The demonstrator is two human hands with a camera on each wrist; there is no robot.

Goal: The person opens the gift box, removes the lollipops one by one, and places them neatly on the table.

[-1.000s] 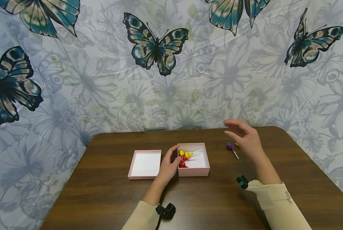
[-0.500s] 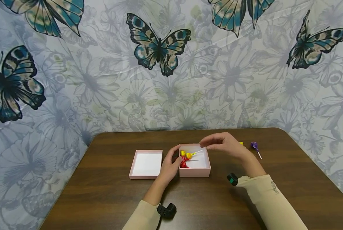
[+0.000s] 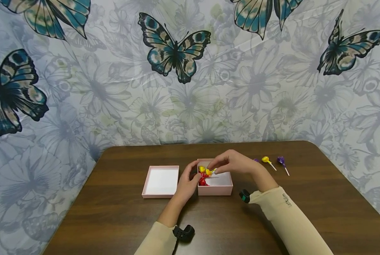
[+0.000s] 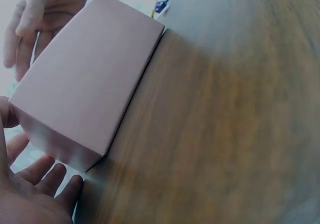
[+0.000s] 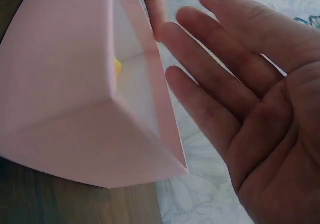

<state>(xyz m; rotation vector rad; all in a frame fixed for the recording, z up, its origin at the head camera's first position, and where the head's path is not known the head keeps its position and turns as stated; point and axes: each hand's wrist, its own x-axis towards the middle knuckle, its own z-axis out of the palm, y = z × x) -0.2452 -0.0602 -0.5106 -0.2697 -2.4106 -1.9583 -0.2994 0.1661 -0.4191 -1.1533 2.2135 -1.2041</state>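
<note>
A pink box (image 3: 215, 190) with a white inside stands on the table, its top uncovered. Along its left side, yellow lollipops (image 3: 202, 169) lie behind red lollipops (image 3: 203, 181). My left hand (image 3: 186, 182) grips the box's left wall, thumb at the rim and fingers curved round the far side. Over the box's back rim reaches my right hand (image 3: 236, 163), its thumb and index fingertips close to a yellow lollipop's stick. In the right wrist view the right hand's other fingers (image 5: 200, 102) are fairly straight, beside the box's rim.
A shallow pink lid (image 3: 160, 181), white inside, lies left of the box. To the right, a yellow lollipop (image 3: 266, 159) and a purple lollipop (image 3: 281, 160) lie on the brown table (image 3: 113, 212), with another purple one partly behind the right wrist. A butterfly-patterned cloth (image 3: 190, 113) hangs behind.
My right hand has moved left from above the loose lollipops to over the box, uncovering those lollipops. My left hand and the box have stayed put.
</note>
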